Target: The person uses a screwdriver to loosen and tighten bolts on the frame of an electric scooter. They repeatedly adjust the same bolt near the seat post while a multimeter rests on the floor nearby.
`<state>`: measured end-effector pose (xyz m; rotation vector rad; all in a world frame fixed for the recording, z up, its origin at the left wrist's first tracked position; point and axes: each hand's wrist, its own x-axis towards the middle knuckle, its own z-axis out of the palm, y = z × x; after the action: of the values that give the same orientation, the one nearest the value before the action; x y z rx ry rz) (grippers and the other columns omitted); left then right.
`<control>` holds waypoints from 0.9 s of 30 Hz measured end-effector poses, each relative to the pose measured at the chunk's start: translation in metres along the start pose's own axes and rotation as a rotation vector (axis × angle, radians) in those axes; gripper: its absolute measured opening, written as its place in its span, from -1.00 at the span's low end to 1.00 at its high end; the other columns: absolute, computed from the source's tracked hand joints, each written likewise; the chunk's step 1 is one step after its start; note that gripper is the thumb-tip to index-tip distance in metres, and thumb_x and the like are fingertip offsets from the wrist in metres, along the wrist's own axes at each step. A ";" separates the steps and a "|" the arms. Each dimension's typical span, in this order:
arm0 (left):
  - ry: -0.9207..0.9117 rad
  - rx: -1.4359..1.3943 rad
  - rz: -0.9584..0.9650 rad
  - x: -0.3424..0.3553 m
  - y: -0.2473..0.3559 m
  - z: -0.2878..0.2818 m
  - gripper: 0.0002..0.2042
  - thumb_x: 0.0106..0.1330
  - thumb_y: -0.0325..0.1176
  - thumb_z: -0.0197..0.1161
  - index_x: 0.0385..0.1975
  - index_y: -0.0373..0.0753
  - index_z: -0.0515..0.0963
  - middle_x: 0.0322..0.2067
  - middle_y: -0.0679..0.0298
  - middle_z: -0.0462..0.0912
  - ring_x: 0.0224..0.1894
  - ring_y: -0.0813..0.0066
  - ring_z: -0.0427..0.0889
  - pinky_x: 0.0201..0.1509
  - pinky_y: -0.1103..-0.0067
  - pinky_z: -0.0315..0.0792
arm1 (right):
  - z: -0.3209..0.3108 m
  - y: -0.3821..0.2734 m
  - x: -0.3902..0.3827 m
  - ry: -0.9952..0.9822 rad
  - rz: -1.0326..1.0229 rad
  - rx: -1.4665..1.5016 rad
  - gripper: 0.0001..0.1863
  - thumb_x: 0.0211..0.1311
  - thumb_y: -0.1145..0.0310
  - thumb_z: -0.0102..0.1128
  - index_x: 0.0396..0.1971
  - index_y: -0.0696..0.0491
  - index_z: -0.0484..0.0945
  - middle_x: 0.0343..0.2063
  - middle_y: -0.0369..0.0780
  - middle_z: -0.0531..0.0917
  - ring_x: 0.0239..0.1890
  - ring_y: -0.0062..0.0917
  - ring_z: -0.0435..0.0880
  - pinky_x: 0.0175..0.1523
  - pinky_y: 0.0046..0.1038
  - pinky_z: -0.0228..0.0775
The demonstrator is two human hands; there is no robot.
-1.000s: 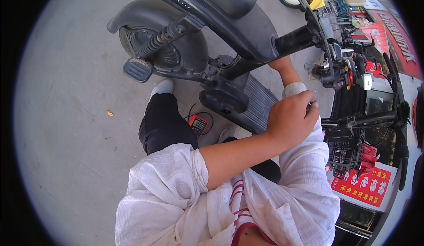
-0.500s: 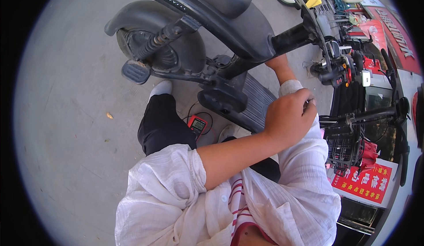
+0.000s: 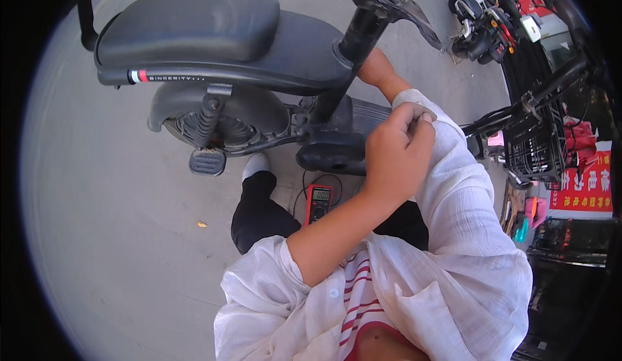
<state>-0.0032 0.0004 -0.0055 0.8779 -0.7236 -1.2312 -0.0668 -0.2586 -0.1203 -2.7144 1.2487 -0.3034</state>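
Note:
A black electric bike (image 3: 227,76) stands in front of me, with its long padded seat (image 3: 188,27), rear wheel and pedal (image 3: 208,163) toward the left. My left hand (image 3: 398,150) crosses to the right, its fingers closed against the white sleeve (image 3: 447,166) of my right arm. Beyond it, my right hand (image 3: 376,68) reaches to the far side of the bike's dark upright post (image 3: 364,34); its fingers are hidden behind the frame. The ribbed footboard (image 3: 369,116) is partly covered by my left hand.
A red multimeter (image 3: 319,200) with a black lead lies on the ground between my legs. At the right stand other bikes, one with a black wire basket (image 3: 534,150), near a red sign (image 3: 583,189). A small dry leaf (image 3: 202,224) lies on the concrete.
The view has swung, so the bike now lies more level and its whole seat shows. My left hand stays at the right sleeve, and my right hand remains behind the post.

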 end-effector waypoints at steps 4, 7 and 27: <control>-0.067 0.024 -0.159 0.001 -0.004 -0.006 -0.81 0.54 -0.34 0.14 -0.12 -0.30 0.64 -0.41 0.36 0.66 -0.42 0.73 0.48 -0.27 0.68 0.41 | 0.020 0.007 -0.006 0.063 0.071 0.310 -0.67 0.27 0.26 0.34 -0.03 0.10 0.63 -0.23 0.02 0.77 -0.12 -0.07 0.76 0.00 -0.16 0.56; -0.092 0.174 -0.194 0.008 -0.008 -0.006 -0.80 0.54 -0.32 0.15 -0.10 -0.30 0.64 -0.38 0.37 0.67 -0.38 0.73 0.49 -0.25 0.69 0.41 | 0.016 0.005 -0.015 -0.061 0.164 0.666 -0.60 0.24 0.26 0.43 0.00 0.13 0.58 -0.25 -0.01 0.77 -0.17 -0.12 0.76 -0.03 -0.19 0.56; -0.291 2.139 -0.275 0.236 -0.085 -0.020 -0.63 0.41 -0.16 0.24 0.01 -0.31 0.68 0.11 0.02 0.69 0.18 -0.10 0.64 0.20 0.23 0.57 | -0.048 -0.062 -0.183 0.070 0.354 0.755 -0.62 0.33 0.13 0.33 -0.14 0.17 0.65 -0.25 0.02 0.75 -0.11 -0.05 0.73 -0.03 -0.13 0.55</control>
<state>0.0201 -0.2359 -0.0884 2.5151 -2.2610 -0.3258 -0.1485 -0.0812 -0.0839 -1.8331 1.2655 -0.6666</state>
